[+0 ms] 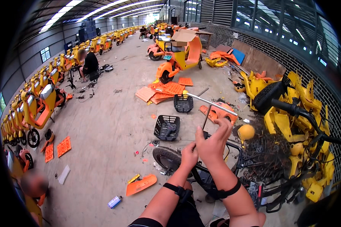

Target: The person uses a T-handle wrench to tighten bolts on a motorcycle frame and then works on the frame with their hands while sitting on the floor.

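Note:
My right hand (215,143) is raised over a black scooter frame (208,183), its thumb and fingers apart. Just beyond its fingertips stands a T-handle wrench (212,103), with a long silver crossbar and a thin shaft running down toward the frame. No grip on the wrench is visible. Lower and to the left, my left hand (190,154) is closed beside the frame; whatever its fingers hold is hidden. A black tyre (166,158) lies just left of that hand. Both my wrists carry black straps.
Black baskets (167,128) and orange panels (166,90) lie ahead. On the right are a yellow helmet (246,132), dark scrap (267,151) and piled yellow body parts (280,123). An orange-yellow scooter (183,56) stands beyond. People (90,64) sit at left near scooter rows (41,102).

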Demonstrator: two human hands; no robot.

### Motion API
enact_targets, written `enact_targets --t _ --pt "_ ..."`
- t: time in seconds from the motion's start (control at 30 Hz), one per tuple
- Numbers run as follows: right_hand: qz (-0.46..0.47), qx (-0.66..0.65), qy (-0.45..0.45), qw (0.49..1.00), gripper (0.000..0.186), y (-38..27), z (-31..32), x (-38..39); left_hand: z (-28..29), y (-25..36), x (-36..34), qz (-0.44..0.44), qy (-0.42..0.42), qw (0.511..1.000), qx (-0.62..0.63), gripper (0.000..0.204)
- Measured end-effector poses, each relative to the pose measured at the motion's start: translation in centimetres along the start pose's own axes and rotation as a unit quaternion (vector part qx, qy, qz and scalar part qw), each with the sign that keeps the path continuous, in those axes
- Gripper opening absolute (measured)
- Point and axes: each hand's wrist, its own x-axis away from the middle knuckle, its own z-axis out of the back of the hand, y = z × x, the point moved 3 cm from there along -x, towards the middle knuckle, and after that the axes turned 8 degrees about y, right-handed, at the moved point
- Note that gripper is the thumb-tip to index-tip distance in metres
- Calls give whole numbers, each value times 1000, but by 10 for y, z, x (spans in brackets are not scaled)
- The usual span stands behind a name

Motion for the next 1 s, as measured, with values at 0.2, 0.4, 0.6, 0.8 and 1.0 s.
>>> enact_targets --t 0.2,0.4,0.6,0.8,1.0 --pt "79 157 -118 977 36 -2 -35 -65 -6 7 8 43 1 998 50 16" --pt "126 -20 -47 991 20 5 -42 -66 -2 2 11 18 15 999 45 15" --pt "137 -173 -53 974 32 20 -50 -71 -6 0 14 35 17 999 38 17" --pt "112 -291 -58 948 35 21 -58 -66 0 0 13 30 24 999 34 17" --pt "51 -384 -3 922 32 27 -64 -52 -11 -25 12 73 -24 991 112 21"
